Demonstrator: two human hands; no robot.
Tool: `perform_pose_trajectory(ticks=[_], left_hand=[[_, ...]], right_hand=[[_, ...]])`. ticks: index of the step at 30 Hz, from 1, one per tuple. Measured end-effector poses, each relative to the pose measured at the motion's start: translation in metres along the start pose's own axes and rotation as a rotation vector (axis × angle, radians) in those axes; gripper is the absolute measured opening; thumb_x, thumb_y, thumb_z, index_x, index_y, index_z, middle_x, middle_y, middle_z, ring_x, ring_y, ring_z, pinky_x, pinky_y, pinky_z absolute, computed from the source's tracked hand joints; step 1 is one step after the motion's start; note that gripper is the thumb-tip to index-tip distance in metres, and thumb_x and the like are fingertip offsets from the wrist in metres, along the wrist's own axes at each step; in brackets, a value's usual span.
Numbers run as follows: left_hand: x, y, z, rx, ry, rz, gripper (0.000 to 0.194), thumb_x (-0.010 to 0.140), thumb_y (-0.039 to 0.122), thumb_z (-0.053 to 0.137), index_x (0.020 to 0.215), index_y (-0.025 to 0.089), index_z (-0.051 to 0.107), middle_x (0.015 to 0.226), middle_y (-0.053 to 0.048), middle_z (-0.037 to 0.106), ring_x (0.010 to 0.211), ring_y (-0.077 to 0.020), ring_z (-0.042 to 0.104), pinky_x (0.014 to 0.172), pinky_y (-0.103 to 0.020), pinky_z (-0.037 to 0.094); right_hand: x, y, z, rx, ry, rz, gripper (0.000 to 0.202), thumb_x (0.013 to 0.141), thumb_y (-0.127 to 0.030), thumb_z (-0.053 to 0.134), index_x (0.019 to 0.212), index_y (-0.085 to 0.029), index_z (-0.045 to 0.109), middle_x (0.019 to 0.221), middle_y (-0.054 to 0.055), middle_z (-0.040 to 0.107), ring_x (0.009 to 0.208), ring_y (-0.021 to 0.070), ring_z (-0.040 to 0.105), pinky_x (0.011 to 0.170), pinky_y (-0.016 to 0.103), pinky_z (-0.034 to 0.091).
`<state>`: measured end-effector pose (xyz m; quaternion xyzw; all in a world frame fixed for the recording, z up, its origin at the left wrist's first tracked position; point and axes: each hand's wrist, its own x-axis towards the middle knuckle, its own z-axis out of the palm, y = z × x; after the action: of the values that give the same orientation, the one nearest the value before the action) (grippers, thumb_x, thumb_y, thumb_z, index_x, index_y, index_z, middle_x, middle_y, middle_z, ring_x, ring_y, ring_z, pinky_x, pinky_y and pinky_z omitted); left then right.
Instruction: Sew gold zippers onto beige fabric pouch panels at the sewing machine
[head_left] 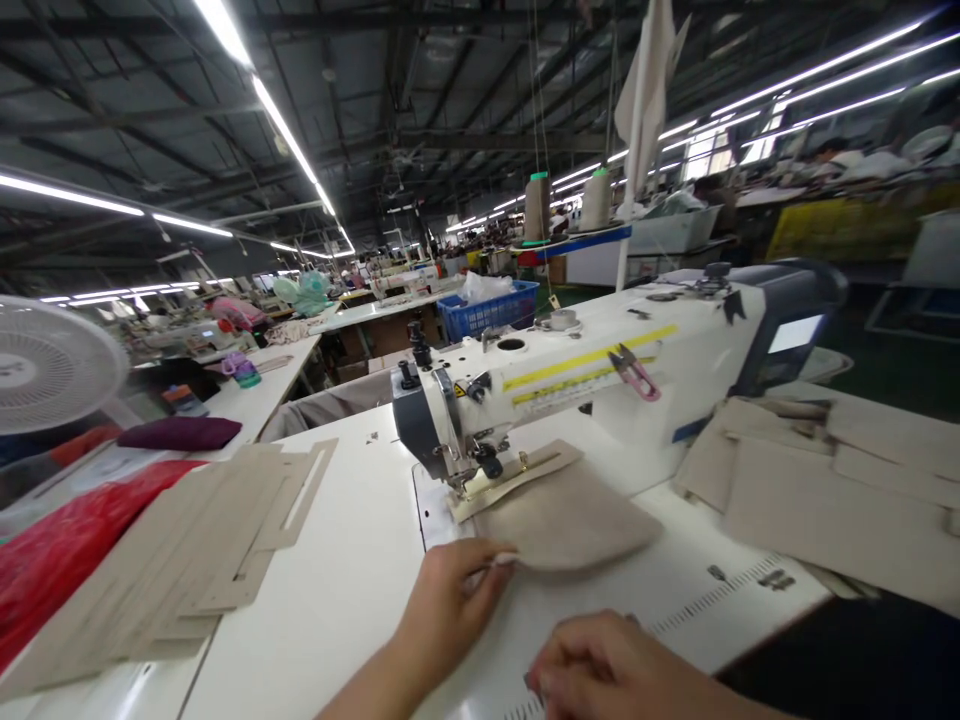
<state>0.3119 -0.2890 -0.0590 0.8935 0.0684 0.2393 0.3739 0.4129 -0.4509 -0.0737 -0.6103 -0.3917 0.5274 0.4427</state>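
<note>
A beige fabric piece (570, 520) lies on the sewing machine bed, with a narrow beige strip (536, 470) across its far edge. The strip's left end sits under the needle area of the white sewing machine (600, 370). My left hand (457, 590) pinches the fabric's near left corner between thumb and fingers. Closer to me, my right hand (600, 665) hovers over the table with its fingers curled together, apart from the fabric. Whatever its fingertips may hold is hidden.
Stacked beige panels (217, 530) lie at left beside a red plastic bag (90, 530). More beige pieces (840, 480) are piled at right. Pink-handled thread snips (636, 375) rest against the machine arm. A blue crate (487, 312) and thread cones (537, 210) stand behind.
</note>
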Motion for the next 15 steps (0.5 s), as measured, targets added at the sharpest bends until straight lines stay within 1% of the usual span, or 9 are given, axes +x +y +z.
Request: perform_pose_trajectory(ticks=[2, 3, 4, 6, 8, 10, 12, 14, 15], left_hand=[[-0.001, 0.000, -0.002, -0.282, 0.108, -0.250, 0.021, 0.083, 0.033, 0.057, 0.088, 0.016, 0.068, 0.083, -0.006, 0.071, 0.078, -0.0195, 0.066, 0.072, -0.029, 0.052], [-0.002, 0.001, -0.003, -0.408, 0.158, -0.337, 0.023, 0.080, 0.036, 0.061, 0.085, 0.015, 0.068, 0.080, -0.006, 0.071, 0.076, -0.0192, 0.065, 0.071, -0.028, 0.051], [-0.003, 0.002, -0.003, -0.513, 0.201, -0.397, 0.025, 0.076, 0.038, 0.064, 0.083, 0.014, 0.068, 0.077, -0.005, 0.070, 0.073, -0.0185, 0.064, 0.068, -0.026, 0.050], [-0.005, 0.005, -0.003, -0.652, 0.252, -0.492, 0.027, 0.072, 0.039, 0.069, 0.078, 0.013, 0.067, 0.072, -0.004, 0.067, 0.069, -0.0158, 0.061, 0.063, -0.023, 0.047], [-0.005, 0.010, -0.005, -0.756, 0.257, -0.557, 0.028, 0.071, 0.041, 0.070, 0.072, 0.013, 0.066, 0.063, -0.001, 0.062, 0.060, -0.0120, 0.055, 0.053, -0.019, 0.042], [-0.003, 0.013, -0.010, -0.831, 0.227, -0.573, 0.031, 0.073, 0.044, 0.067, 0.072, 0.013, 0.064, 0.055, 0.002, 0.055, 0.050, -0.0100, 0.049, 0.045, -0.018, 0.037], [0.001, 0.014, -0.020, -0.826, 0.221, -0.537, 0.031, 0.075, 0.045, 0.065, 0.077, 0.014, 0.065, 0.057, 0.001, 0.056, 0.051, -0.0115, 0.050, 0.049, -0.022, 0.041], [0.005, 0.010, -0.033, -0.739, 0.243, -0.475, 0.032, 0.075, 0.044, 0.064, 0.082, 0.013, 0.067, 0.066, -0.003, 0.062, 0.061, -0.0153, 0.056, 0.063, -0.028, 0.047], [0.006, 0.007, -0.039, -0.675, 0.236, -0.452, 0.032, 0.074, 0.044, 0.065, 0.081, 0.013, 0.068, 0.068, -0.004, 0.064, 0.066, -0.0165, 0.057, 0.069, -0.029, 0.048]], right_hand=[[0.013, -0.014, 0.005, 0.455, -0.058, 0.051, 0.033, 0.084, -0.048, 0.052, 0.090, -0.016, 0.055, 0.087, 0.009, 0.068, 0.074, 0.0169, 0.067, 0.063, 0.025, 0.049], [0.024, -0.021, 0.007, 0.625, -0.054, 0.035, 0.035, 0.085, -0.049, 0.051, 0.093, -0.015, 0.054, 0.088, 0.010, 0.068, 0.076, 0.0173, 0.067, 0.066, 0.027, 0.051], [0.034, -0.029, 0.010, 0.736, -0.029, 0.014, 0.035, 0.086, -0.048, 0.049, 0.093, -0.014, 0.054, 0.084, 0.009, 0.067, 0.074, 0.0171, 0.067, 0.067, 0.028, 0.051], [0.054, -0.040, 0.017, 0.806, 0.028, -0.008, 0.034, 0.092, -0.041, 0.041, 0.087, -0.011, 0.056, 0.071, 0.008, 0.065, 0.067, 0.0155, 0.066, 0.067, 0.027, 0.052], [0.065, -0.044, 0.023, 0.768, 0.063, -0.013, 0.036, 0.094, -0.030, 0.031, 0.083, -0.009, 0.057, 0.069, 0.009, 0.064, 0.064, 0.0146, 0.066, 0.066, 0.027, 0.052], [0.068, -0.040, 0.022, 0.612, 0.091, -0.021, 0.033, 0.090, -0.019, 0.027, 0.083, -0.009, 0.058, 0.075, 0.010, 0.066, 0.063, 0.0150, 0.065, 0.060, 0.026, 0.051], [0.067, -0.033, 0.009, 0.245, 0.152, -0.043, 0.029, 0.084, -0.015, 0.032, 0.078, -0.010, 0.060, 0.072, 0.010, 0.067, 0.059, 0.0165, 0.064, 0.054, 0.026, 0.049], [0.068, -0.028, -0.018, -0.235, 0.249, -0.146, 0.023, 0.082, -0.020, 0.042, 0.075, -0.012, 0.062, 0.072, 0.010, 0.067, 0.064, 0.0194, 0.064, 0.058, 0.029, 0.050], [0.071, -0.029, -0.036, -0.435, 0.296, -0.251, 0.019, 0.082, -0.024, 0.048, 0.079, -0.014, 0.064, 0.079, 0.010, 0.068, 0.073, 0.0209, 0.064, 0.066, 0.031, 0.051]])
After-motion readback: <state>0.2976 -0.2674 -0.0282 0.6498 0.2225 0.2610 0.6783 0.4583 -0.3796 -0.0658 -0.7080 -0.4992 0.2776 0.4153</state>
